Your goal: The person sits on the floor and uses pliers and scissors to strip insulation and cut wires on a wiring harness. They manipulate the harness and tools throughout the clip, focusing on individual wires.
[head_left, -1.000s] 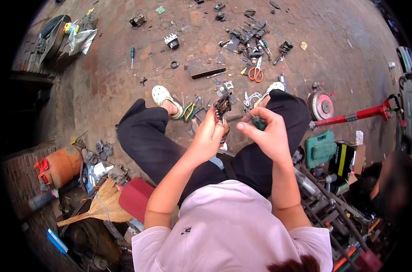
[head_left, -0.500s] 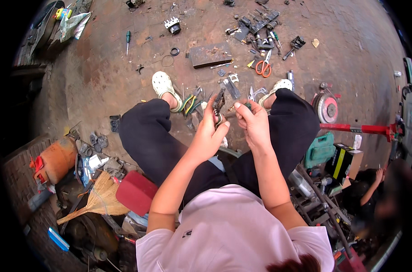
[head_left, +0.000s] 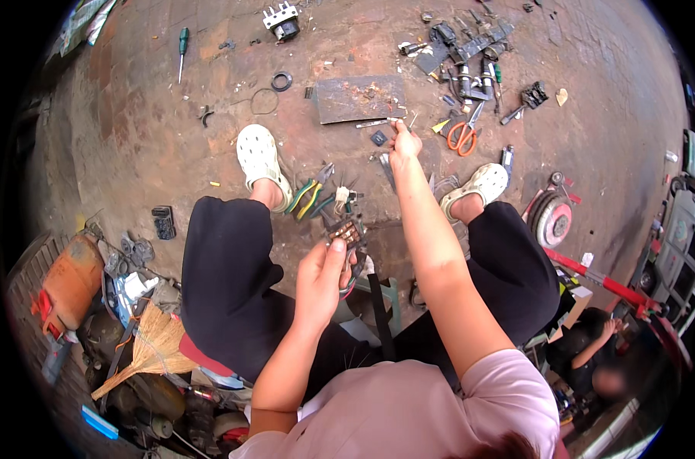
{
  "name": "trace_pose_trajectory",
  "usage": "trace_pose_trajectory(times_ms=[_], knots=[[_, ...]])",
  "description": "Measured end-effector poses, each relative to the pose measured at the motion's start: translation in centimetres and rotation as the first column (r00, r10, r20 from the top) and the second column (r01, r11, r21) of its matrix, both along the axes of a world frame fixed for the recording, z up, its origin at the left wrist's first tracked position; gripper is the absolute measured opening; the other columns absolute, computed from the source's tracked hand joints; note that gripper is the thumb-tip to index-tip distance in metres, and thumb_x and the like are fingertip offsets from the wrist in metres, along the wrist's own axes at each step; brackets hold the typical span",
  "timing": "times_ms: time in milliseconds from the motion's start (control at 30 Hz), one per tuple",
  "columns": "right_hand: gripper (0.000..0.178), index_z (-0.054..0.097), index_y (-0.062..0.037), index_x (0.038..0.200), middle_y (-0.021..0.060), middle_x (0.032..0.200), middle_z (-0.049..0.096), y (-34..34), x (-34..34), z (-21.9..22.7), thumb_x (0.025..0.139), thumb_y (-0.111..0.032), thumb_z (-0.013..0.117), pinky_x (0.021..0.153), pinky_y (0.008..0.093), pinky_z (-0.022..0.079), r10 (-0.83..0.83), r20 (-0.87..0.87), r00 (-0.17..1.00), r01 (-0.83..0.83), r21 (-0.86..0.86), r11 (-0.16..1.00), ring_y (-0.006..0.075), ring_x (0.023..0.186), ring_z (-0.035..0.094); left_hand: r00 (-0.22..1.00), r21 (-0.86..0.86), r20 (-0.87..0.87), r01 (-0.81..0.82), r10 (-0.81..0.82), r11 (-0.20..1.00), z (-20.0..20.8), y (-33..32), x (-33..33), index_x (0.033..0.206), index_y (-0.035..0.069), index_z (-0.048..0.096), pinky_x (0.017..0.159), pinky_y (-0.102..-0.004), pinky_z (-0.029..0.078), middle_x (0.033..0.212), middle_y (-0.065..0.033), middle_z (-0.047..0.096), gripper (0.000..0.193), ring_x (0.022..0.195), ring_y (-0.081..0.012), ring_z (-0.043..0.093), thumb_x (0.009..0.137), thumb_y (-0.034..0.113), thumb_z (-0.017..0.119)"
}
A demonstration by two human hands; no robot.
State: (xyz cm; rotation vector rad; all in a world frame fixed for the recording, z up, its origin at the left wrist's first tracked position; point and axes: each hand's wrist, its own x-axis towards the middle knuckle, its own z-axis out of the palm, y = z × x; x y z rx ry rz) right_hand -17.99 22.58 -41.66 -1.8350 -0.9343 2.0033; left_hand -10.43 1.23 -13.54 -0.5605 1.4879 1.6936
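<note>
Worn, reddish-brown brick flooring [head_left: 133,145], strewn with loose parts and tools, is spread out around two white perforated clogs [head_left: 260,157]. Near the person's body, a small dark block with copper-coloured contacts [head_left: 346,232] is held by the left hand [head_left: 324,277], pinched between thumb and fingers, its contact face turned upward. The right hand [head_left: 405,145] is stretched much farther forward, down to the lower right corner of a dark, flat rectangular slab [head_left: 332,99]. Its fingers are drawn together at the right end of a slender, pale metal tool [head_left: 372,123]; whether that end is gripped or merely touched cannot be told. The tool is laid along the slab's near edge, its long axis running roughly left to right, so that most of its length is left of the right fingertips. Orange-handled scissors [head_left: 463,136] are seen just right of that hand, while yellow-and-green-handled pliers [head_left: 309,199] are placed nearer the left hand, beside the left clog.
</note>
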Motion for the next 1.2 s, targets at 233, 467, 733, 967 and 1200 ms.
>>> trace_pose_trajectory(times_ms=[233,467,733,967,1200], knots=[[0.038,0.035,0.0067,0.111,0.0108,0.079,0.067,1.9,-1.9,-5.3,0.086,-0.008,0.061,0.038,0.024,0.029,-0.001,0.068,0.998,-0.004,0.067,0.998,0.0092,0.043,0.042,1.0,-0.004,0.017,-0.019,0.019,1.0,-0.1,-0.2,-0.4,0.105,-0.003,0.057,0.053,-0.0203,0.034,0.083,-0.0076,0.06,0.035,0.058,-0.0064,0.044,0.097,0.029,0.048],[0.017,0.055,-0.0008,0.095,0.0045,0.075,0.063,0.8,1.6,0.4,0.086,-0.014,0.062,0.039,0.0218,0.03,0.153,0.025,0.988,-0.154,0.048,0.987,0.0063,0.046,0.042,0.996,0.014,0.024,-0.089,0.088,0.996,-0.1,0.7,-1.0,0.105,-0.005,0.057,0.052,-0.0189,0.032,0.079,-0.0069,0.059,0.039,0.057,-0.0054,0.042,0.099,0.031,0.044],[0.025,0.06,-0.0003,0.104,-0.0029,0.067,0.05,-4.8,9.7,23.3,0.096,-0.022,0.051,0.049,0.0187,0.03,0.539,-0.246,0.805,-0.518,0.149,0.842,0.0032,0.056,0.038,0.987,0.134,0.079,-0.149,0.139,0.98,2.8,0.7,0.4,0.11,-0.008,0.054,0.05,-0.0208,0.027,0.07,-0.0022,0.049,0.055,0.054,-0.0062,0.032,0.102,0.039,0.026],[0.017,0.062,0.0009,0.098,0.001,0.069,0.055,-7.8,19.3,36.0,0.093,-0.011,0.051,0.054,0.0193,0.037,0.874,0.009,0.485,-0.726,0.562,0.397,0.0049,0.058,0.047,0.985,0.279,-0.102,-0.107,0.14,0.954,7.0,-0.7,4.1,0.108,-0.005,0.054,0.051,-0.0198,0.029,0.071,-0.0024,0.05,0.051,0.053,-0.0056,0.033,0.101,0.04,0.029],[0.014,0.066,0.003,0.096,0.0074,0.077,0.064,-9.6,23.2,40.0,0.087,-0.005,0.06,0.059,0.0224,0.045,0.807,0.258,0.532,-0.572,0.812,0.118,0.0093,0.063,0.058,0.934,0.295,-0.305,-0.091,0.184,0.951,9.4,-0.9,8.8,0.112,0.003,0.057,0.054,-0.0163,0.034,0.083,-0.0002,0.059,0.042,0.065,-0.002,0.045,0.1,0.039,0.037]])
